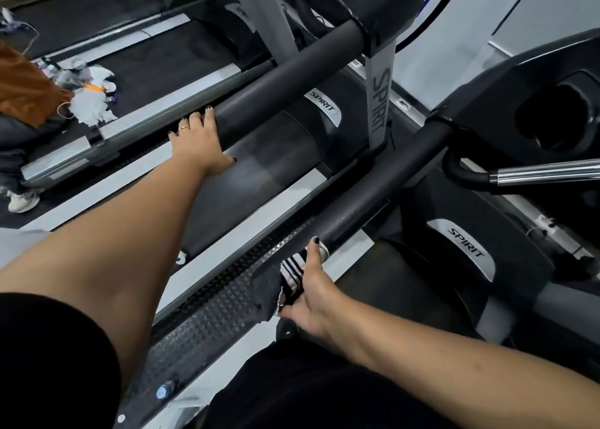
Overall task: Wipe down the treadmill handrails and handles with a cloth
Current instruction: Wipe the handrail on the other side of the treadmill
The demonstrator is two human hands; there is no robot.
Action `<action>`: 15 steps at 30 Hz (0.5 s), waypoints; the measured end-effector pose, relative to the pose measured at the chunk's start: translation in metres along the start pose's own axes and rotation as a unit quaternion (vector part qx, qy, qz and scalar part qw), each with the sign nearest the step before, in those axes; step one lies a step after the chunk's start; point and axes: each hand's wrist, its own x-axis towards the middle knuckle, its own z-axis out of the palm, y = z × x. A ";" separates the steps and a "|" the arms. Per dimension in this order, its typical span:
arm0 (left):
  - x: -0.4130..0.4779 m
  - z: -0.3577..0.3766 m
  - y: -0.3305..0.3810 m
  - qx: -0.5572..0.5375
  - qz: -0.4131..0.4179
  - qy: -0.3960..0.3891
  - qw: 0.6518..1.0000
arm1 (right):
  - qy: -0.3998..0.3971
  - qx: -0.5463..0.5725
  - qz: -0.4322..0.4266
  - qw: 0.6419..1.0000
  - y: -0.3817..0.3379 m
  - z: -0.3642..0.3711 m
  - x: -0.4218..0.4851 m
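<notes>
Two black padded handrails run diagonally up to the right. My left hand [199, 139] grips the near end of the farther handrail [285, 84], fingers curled over its top. My right hand [310, 290] holds a dark cloth with white stripes [285, 281] wrapped round the near end of the closer handrail [383, 191]; my thumb presses on top of the cloth. The cloth's lower edge hangs below the rail.
The treadmill console [552, 113] with a chrome handle [545, 173] stands at right. A grey upright marked SPIRIT [378, 104] rises between the rails. The belt and studded side rail [227, 285] lie below. A person's shoe [22, 201] and a bag with white rags [91, 104] sit at left.
</notes>
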 end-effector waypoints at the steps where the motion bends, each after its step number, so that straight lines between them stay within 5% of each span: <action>1: 0.000 0.000 0.000 0.005 0.001 0.001 1.000 | -0.005 -0.005 -0.002 1.000 -0.003 0.001 -0.005; 8: -0.002 0.000 -0.001 0.023 0.012 -0.006 1.000 | 0.144 0.062 -0.179 0.971 -0.074 -0.015 0.007; 15: 0.000 -0.001 0.000 0.004 0.002 -0.016 1.000 | 0.160 0.030 -0.193 0.968 -0.068 -0.011 0.021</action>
